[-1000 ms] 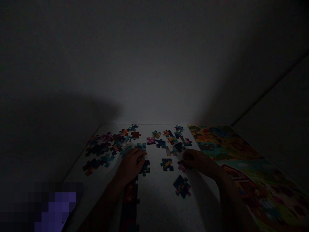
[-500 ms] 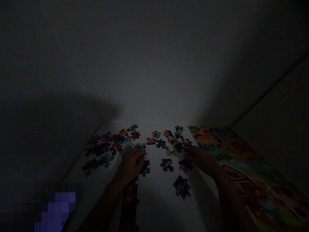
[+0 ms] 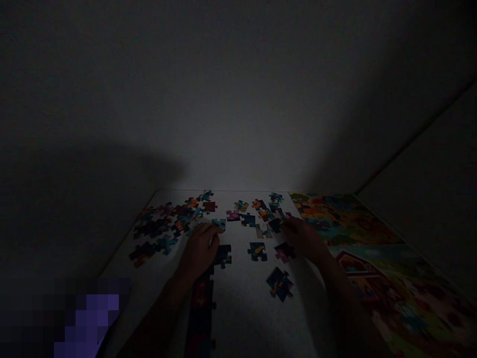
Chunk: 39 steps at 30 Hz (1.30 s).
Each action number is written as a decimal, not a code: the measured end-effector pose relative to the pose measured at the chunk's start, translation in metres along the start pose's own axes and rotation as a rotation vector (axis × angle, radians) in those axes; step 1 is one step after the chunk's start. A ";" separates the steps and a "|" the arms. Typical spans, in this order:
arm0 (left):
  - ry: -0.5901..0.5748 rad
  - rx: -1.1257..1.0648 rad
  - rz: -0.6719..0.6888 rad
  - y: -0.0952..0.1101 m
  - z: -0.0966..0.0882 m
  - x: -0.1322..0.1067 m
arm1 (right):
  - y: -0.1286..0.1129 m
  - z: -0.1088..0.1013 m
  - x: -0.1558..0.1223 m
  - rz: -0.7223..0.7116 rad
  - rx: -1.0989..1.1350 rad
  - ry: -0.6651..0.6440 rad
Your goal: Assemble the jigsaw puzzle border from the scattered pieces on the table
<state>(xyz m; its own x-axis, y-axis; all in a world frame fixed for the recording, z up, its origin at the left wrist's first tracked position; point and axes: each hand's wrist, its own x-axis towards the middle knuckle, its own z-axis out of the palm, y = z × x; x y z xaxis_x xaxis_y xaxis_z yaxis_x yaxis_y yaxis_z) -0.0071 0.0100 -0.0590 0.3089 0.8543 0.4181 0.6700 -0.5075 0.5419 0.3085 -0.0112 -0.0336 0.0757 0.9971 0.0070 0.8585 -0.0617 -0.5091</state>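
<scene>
The scene is very dark. Several loose jigsaw pieces lie scattered on a white table. My left hand rests on the table with its fingers curled, touching a dark piece beside it. My right hand reaches forward to the cluster of pieces at the back, fingers bent over them; whether it holds one is hidden. A purple piece lies just left of my right wrist. A strip of joined pieces runs under my left forearm.
A colourful puzzle picture sheet covers the right side of the table. Single pieces lie at the centre and nearer me. A plain wall rises behind the table. A blurred purple patch sits at the lower left.
My right hand let go of the purple piece and moved forward to the back cluster. My left hand stayed nearly still by the dark piece.
</scene>
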 end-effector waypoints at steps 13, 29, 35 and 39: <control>-0.052 0.089 0.009 -0.005 0.005 0.001 | -0.006 0.012 0.001 -0.072 0.039 0.033; -0.054 0.042 0.067 -0.017 0.009 0.000 | 0.031 0.020 0.019 0.090 -0.111 0.306; -0.068 0.067 0.059 -0.016 0.009 0.001 | 0.028 0.023 0.018 0.112 -0.104 0.294; -0.073 0.072 0.067 -0.015 0.008 0.001 | 0.027 0.023 0.017 0.110 -0.095 0.292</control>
<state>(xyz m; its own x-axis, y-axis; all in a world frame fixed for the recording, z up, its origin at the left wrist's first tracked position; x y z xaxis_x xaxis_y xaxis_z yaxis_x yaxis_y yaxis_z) -0.0116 0.0193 -0.0731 0.4012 0.8262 0.3955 0.6920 -0.5563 0.4601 0.3214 0.0052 -0.0670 0.3014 0.9302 0.2097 0.8796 -0.1863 -0.4377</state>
